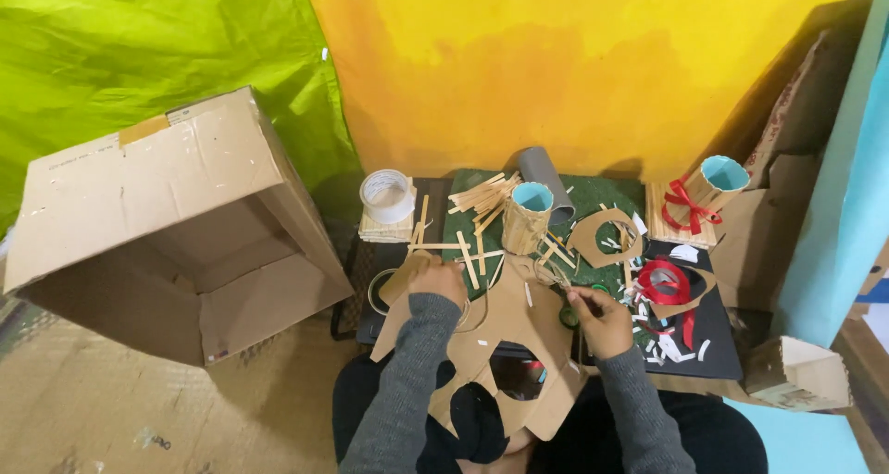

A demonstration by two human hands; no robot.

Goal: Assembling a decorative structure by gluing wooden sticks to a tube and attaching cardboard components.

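My left hand [439, 280] presses down on the top left of a large brown cardboard sheet [505, 330] with shapes cut out of it, which lies across my lap and the low table. My right hand [600, 318] is closed around something thin at the sheet's right edge; what it grips is too small to make out. Just beyond the hands stands a stick-covered tube with a blue inside [528, 217], amid loose wooden sticks [482, 196]. A cardboard ring cut-out [604, 238] lies to the right.
A big open cardboard box [176, 224] lies on its side at left. A tape roll [387, 194] sits on stacked sticks. Red ribbon [663, 281], paper scraps, a grey tube [546, 176] and a second ribboned tube [708, 189] crowd the right. A small box [796, 372] stands lower right.
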